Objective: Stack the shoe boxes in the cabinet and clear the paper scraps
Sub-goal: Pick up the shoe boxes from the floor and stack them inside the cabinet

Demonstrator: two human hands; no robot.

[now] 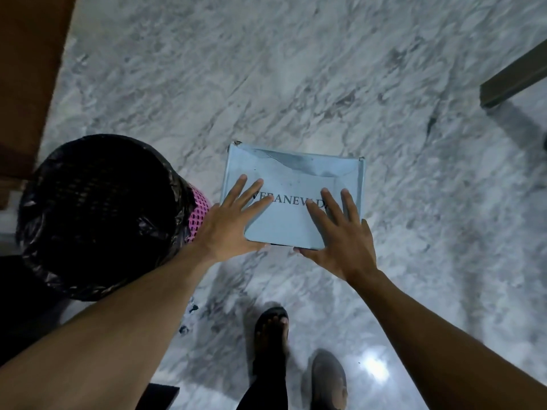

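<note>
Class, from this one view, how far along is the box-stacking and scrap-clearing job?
Done: nothing visibly finished; no stack is in view. In hand: left hand and right hand lie flat on the shoe box, on the floor beside the lined bin. Left: getting this box into the cabinet; scrap clearing cannot be judged.

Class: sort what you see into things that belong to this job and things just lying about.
Job: pale blue cardboard shoe box; left hand and right hand flat on it; pink mesh bin with black bag liner.
Lying about: dark wooden bar; grey shoe.
</note>
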